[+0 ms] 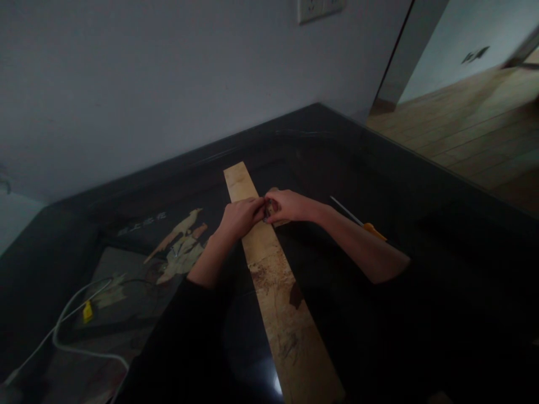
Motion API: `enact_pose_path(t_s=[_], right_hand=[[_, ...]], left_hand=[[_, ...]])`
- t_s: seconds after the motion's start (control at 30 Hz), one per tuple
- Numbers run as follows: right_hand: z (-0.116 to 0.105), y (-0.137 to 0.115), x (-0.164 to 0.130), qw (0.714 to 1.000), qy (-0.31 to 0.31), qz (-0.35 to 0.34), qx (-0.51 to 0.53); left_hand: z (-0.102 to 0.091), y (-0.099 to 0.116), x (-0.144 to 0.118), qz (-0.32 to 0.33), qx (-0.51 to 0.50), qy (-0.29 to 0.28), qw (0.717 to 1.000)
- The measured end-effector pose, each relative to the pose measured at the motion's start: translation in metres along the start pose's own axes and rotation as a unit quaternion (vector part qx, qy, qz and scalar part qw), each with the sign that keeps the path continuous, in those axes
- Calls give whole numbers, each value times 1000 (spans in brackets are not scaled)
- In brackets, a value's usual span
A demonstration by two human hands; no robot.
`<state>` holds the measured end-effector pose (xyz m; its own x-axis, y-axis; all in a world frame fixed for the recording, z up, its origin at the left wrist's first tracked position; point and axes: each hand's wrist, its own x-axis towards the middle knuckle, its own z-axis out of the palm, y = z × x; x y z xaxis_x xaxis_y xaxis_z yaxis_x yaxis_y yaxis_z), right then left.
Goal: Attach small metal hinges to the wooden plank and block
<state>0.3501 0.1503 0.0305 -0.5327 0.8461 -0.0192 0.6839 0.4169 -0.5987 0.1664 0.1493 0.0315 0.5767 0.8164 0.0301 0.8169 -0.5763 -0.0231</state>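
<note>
A long pale wooden plank (278, 292) lies on a dark glossy tabletop (379, 185), running from near me toward the wall. Both my hands meet over its far part. My left hand (241, 217) rests on the plank with fingers curled. My right hand (286, 205) pinches a small dark object (269, 209) against the plank, too small and dim to identify. The fingertips of both hands touch around it. Both forearms are bare below dark sleeves.
A screwdriver with an orange handle (374, 230) lies on the table right of my right forearm. A white cable (71, 331) with a yellow tag (87, 312) curls at the left, near a printed picture (181, 247). The wall is behind; wooden floor (475, 129) lies beyond the table's right edge.
</note>
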Motion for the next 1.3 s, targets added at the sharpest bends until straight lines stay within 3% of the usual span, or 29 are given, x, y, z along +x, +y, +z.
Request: enact_pose_path(t_s=[0.4, 0.6, 0.97, 1.3], right_hand=[[2, 2, 1, 1000, -3, 1, 18], [2, 2, 1, 1000, -7, -3, 23], [2, 4, 1, 1000, -10, -18, 0], [3, 6, 1, 1000, -9, -24, -1]], left_hand=[[-6, -3, 0, -15, -10, -8, 1000], [-12, -6, -2, 6, -25, -48, 999], [-3, -2, 0, 27, 16, -28, 999], [0, 1, 0, -9, 18, -7, 1000]])
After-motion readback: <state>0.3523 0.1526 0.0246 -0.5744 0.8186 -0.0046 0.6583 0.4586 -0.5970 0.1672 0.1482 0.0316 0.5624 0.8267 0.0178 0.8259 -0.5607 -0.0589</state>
